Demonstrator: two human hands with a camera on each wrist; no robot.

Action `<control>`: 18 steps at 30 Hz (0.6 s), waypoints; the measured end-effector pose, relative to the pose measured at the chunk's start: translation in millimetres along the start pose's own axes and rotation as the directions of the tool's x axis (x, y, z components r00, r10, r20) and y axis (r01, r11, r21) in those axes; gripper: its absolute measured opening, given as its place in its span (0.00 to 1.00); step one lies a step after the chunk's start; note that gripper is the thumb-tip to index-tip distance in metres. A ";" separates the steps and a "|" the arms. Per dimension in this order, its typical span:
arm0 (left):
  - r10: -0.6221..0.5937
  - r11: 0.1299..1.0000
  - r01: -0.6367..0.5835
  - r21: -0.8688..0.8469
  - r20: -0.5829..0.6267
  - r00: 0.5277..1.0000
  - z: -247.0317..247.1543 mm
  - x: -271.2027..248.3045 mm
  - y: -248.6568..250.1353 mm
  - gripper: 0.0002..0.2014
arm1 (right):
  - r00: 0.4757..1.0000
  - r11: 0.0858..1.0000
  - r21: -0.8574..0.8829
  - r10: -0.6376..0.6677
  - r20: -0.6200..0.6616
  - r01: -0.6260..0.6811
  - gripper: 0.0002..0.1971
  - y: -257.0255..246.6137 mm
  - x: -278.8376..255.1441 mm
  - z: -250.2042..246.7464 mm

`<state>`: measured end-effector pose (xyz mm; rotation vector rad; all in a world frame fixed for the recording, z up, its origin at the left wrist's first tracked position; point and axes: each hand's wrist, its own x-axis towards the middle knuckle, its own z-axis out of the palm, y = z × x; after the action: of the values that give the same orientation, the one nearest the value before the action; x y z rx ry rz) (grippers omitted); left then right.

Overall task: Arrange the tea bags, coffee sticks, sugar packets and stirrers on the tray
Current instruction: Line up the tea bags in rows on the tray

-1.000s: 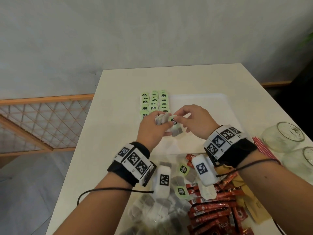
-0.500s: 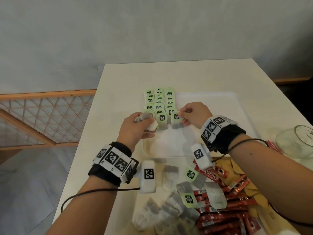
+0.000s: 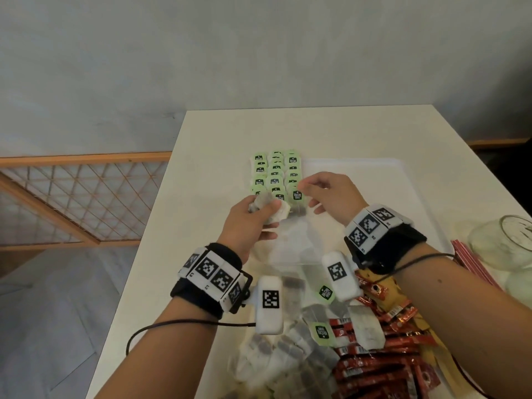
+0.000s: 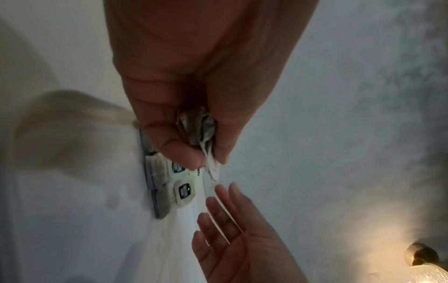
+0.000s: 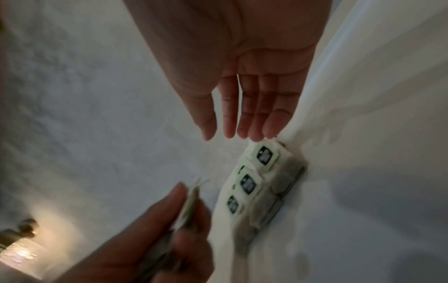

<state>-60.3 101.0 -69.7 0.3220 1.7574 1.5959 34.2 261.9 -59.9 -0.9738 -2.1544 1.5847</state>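
Head view: left hand (image 3: 250, 223) grips a small bunch of tea bags (image 3: 269, 210), fingers curled round them; exact count unreadable. Right hand (image 3: 328, 197) holds nothing, fingers loosely spread, tips just beside the nearest tag in the laid-out block. Block of tea bags with green tags (image 3: 275, 175) sits directly ahead of both hands, three columns, on the far-left corner of the white tray (image 3: 374, 174); rows overlap, so no total. Tray floor to the right of the right hand is bare up to its right rim. Behind the wrists: loose pile of tea bags (image 3: 276, 352), a heap of red coffee sticks (image 3: 383, 367), brown packets (image 3: 388, 289). Red stirrers (image 3: 472, 263) and two glass jars (image 3: 506, 240) lie right of the right forearm, near the desk (image 3: 218, 139) edge.

Left wrist view: left hand (image 4: 194, 118) pinches the crumpled bags (image 4: 203, 130) between thumb and fingers. Right hand (image 4: 237, 235) open below, fingers straight. Two green tags readable on the tray.

Right wrist view: right hand (image 5: 244, 92) flat, fingertips (image 5: 271, 132) touching or just off the top tag, can't tell. Three tags visible in the column (image 5: 254, 181). Left hand (image 5: 155, 239) pinches bags edge-on.
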 end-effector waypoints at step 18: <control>0.048 0.983 -0.046 0.176 -0.010 0.999 -4.4 -23.0 0.7 0.09 | 0.980 0.994 0.111 -0.044 0.196 0.022 0.10 -9.9 -42.4 -26.4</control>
<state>-47.2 83.4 -61.3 0.4398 1.9189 1.4815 77.3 251.0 -35.0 -0.7715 -2.1709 1.8307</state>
